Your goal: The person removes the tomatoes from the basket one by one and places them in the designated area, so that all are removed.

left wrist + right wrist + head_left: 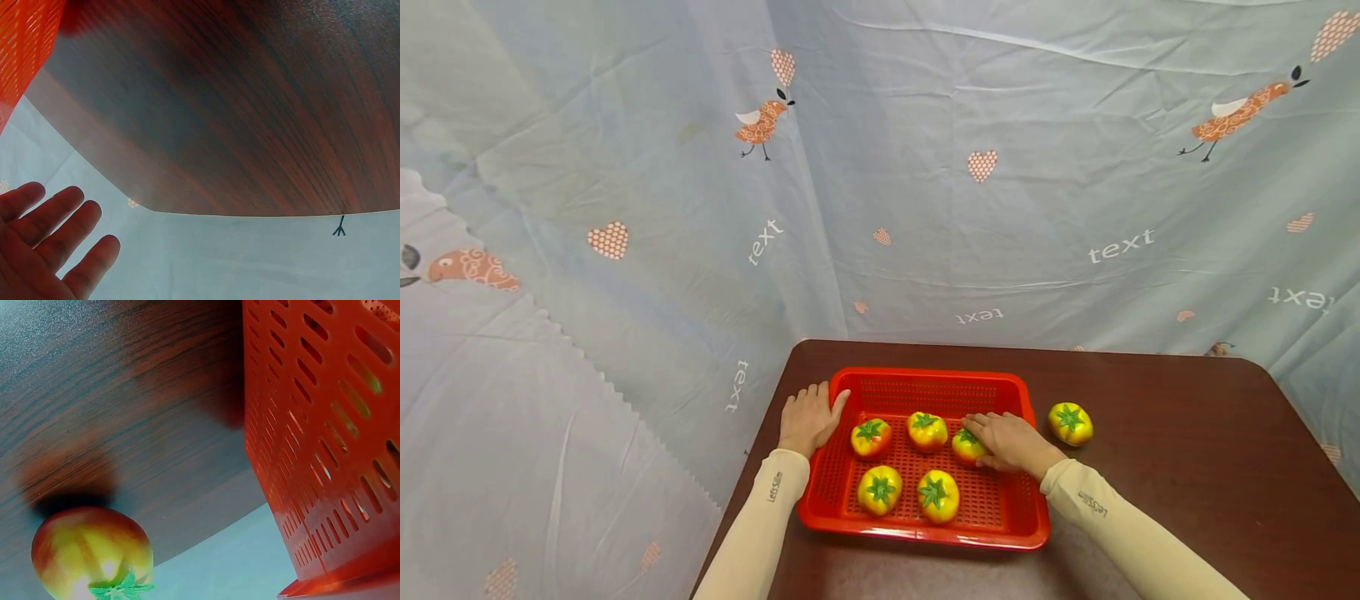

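A red plastic basket (917, 534) holds several yellow-red tomatoes with green leafy tops, such as the front-left tomato (879, 490) and the back-middle tomato (927, 432). Over its left rim lies my left hand (808, 421), fingers extended and thumb apart. The left wrist view shows the fingers (69, 215) straight, holding nothing. My right hand (1009, 442) reaches inside on the right, its fingers and thumb around a tomato (967, 451) that is partly hidden. In the right wrist view the perforated basket wall (312, 444) hides that hand.
One more tomato (1071, 424) sits on the dark wooden table (1180, 450), right of the basket. A grey patterned cloth (1037, 208) hangs behind the table and along its left side. The table's left edge runs close beside the basket.
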The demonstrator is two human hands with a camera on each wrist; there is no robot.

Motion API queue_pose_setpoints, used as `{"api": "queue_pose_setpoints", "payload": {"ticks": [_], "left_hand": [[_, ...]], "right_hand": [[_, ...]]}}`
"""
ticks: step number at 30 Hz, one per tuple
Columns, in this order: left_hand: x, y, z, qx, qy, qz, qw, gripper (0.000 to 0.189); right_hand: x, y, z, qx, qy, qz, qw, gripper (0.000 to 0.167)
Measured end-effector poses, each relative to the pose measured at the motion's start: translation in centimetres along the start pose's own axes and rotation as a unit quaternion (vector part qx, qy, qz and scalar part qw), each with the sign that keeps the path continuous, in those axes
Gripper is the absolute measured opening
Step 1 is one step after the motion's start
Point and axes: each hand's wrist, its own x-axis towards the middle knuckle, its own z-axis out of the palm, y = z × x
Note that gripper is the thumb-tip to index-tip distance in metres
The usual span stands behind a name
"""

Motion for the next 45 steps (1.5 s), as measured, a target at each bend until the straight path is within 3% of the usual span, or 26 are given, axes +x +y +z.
{"api": "queue_pose_setpoints", "payload": {"ticks": [18, 31, 45], "left_hand": [[-0.2, 0.1, 0.0, 0.001, 0.001, 0.001, 1.0, 0.07], [-0.1, 0.0, -0.1, -0.001, 0.006, 0.002, 1.0, 0.069], [-0.1, 0.0, -0.3, -0.001, -0.01, -0.003, 0.9999, 0.07]], "right_hand": [[-0.2, 0.1, -0.2, 0.003, 0.006, -0.006, 1.0, 0.065], [-0.6, 0.7, -1.5, 0.011, 0.044, -0.016, 0.9988, 0.066], [-0.8, 1.5, -2.8, 0.005, 0.071, -0.018, 0.9973, 0.067]]}}
